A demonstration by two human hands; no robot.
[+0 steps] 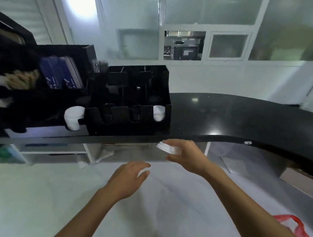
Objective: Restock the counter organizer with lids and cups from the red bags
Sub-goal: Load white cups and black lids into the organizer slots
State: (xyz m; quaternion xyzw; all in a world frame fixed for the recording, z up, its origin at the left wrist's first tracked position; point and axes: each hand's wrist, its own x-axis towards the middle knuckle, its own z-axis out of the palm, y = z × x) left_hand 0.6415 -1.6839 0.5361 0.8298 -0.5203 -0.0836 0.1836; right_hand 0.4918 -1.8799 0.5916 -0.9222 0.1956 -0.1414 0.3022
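My right hand (186,156) grips a short stack of white lids (165,148) just below the front edge of the black counter (243,116). My left hand (130,176) hovers lower and to the left, fingers loosely curved; something white shows at its fingertips, too blurred to tell if it is held. The black counter organizer (129,100) stands on the counter above both hands. White lids (158,113) fill its right front slot. White cups (73,117) lie in a slot at its left. A red bag (294,227) shows at the bottom right.
A taller black rack (30,74) with blue packets and brown napkins stands left of the organizer. Shelving sits under the counter at left. Glass partitions rise behind the counter. White floor lies beneath my arms.
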